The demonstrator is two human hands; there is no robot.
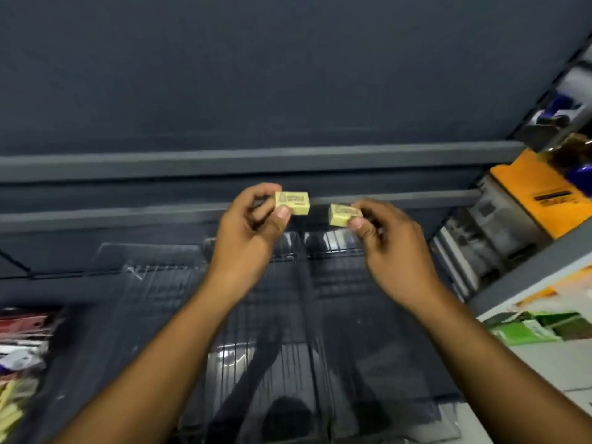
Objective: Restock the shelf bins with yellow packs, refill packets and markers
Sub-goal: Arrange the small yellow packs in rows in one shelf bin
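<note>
**Evenly split: left yellow pack (293, 203) in the left hand (248, 233), right yellow pack (342, 215) in the right hand (395, 251)**

On the left, the thumb (282, 216) presses the near face of the left yellow pack and the index finger curls over its far edge, gripping the pack at its left end. The other fingers are curled loosely toward the palm. The right thumb (356, 224) and index finger pinch the right yellow pack at its right end in the same way.

Both packs are small pale-yellow blocks with dark print on top, too blurred to read. The left one sits level and slightly higher. The right one is tilted, its free end dipping. The 2 packs are near each other but apart, not touching.

Both hands are raised in the air in front of a dark grey shelf rail (128, 216), and 2 bare forearms reach up from the bottom edge.

Below the hands lie clear plastic bins (153, 277) over a wire grid, parted by a dark divider (304, 283). Reflections hide what they hold.

To the right, an orange box (541, 193) stands on the neighbouring shelf, with green packets (528, 330) lower down. At the lower left edge are red and white packets (22, 325) and pale yellow items (9, 408), all blurred.
</note>
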